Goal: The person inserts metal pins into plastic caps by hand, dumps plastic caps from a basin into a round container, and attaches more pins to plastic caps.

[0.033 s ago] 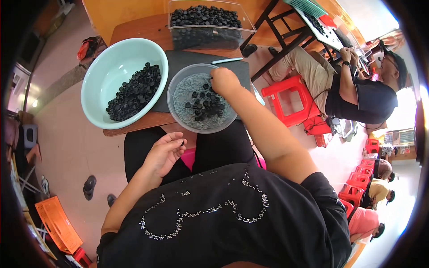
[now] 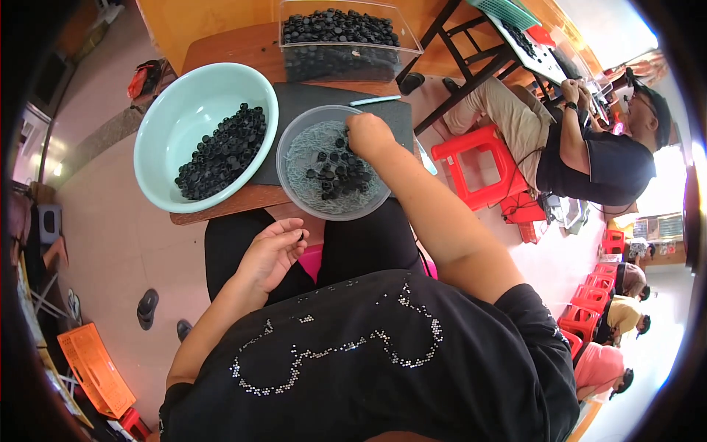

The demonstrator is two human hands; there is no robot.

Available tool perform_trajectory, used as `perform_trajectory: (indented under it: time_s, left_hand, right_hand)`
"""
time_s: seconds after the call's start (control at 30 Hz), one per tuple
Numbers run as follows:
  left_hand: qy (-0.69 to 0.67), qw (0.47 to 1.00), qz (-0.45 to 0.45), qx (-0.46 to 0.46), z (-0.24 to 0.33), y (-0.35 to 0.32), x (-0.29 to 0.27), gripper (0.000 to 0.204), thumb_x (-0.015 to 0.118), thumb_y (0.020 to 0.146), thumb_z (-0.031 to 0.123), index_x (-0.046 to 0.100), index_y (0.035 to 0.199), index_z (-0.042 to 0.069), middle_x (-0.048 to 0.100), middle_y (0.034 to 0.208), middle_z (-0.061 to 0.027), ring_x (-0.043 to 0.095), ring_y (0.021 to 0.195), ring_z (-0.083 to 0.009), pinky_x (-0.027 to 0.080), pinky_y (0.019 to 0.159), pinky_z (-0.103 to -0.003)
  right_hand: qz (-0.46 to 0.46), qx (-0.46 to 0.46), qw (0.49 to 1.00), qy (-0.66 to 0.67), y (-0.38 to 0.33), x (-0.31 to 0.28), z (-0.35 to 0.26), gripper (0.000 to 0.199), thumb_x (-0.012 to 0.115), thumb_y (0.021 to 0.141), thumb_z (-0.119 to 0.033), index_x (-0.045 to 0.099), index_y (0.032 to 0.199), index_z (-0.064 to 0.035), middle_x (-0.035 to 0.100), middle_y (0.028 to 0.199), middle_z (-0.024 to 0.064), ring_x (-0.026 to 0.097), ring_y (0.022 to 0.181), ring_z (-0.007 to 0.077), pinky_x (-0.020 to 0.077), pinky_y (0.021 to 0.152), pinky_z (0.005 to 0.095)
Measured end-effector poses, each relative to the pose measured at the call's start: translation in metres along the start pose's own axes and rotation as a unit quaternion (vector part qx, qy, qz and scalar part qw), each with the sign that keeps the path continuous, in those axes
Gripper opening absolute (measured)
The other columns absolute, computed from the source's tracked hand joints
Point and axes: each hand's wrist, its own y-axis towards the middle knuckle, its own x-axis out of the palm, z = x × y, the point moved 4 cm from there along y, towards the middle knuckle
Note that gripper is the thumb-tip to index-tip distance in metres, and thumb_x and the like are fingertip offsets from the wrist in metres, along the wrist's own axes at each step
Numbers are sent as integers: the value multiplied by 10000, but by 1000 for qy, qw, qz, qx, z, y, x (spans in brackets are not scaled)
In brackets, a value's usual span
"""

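My left hand (image 2: 274, 254) is held over my lap, its thumb and fingers pinching a small round black cap (image 2: 301, 236). At the far right rim of a clear round tub (image 2: 279, 163), my right hand (image 2: 370, 136) is closed with its fingertips pointing down. Whatever sits in those fingertips is hidden. Thin pale translucent sticks (image 2: 300, 147) cover the tub's bottom, with a cluster of black caps (image 2: 339, 177) on top. To the left, a mint-green basin (image 2: 166, 125) holds a heap of black round pieces (image 2: 224, 155).
A clear box (image 2: 410, 49) of black caps stands behind the tub. A light-blue pen-like tool (image 2: 374, 99) lies on a dark mat (image 2: 291, 96) on the wooden table (image 2: 243, 44). Rightward are a red stool (image 2: 471, 162) and a seated person (image 2: 589, 147) at another table.
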Motion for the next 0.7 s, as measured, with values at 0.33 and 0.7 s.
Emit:
perform_trajectory:
  time_s: [0.33,0.7]
  left_hand:
    - [-1,1000,-6,-5,-1,4,-3,174,524,886,75,541,1045,5,599,913,-75,584,779,-130,492,720,-234]
    - [50,998,-28,39,20,21,22,223,532,892,71,533,1093,-25,603,935,-73,585,813,-126,487,738,-237]
  right_hand:
    - [-25,30,999,-7,-8,-5,-11,201,599,707,-41,647,901,-25,651,905,217,639,880,357,517,784,407]
    - [83,52,933,347,-37,-19,-20,199,678,708,-65,630,895,-17,636,791,105,626,714,215,496,659,319]
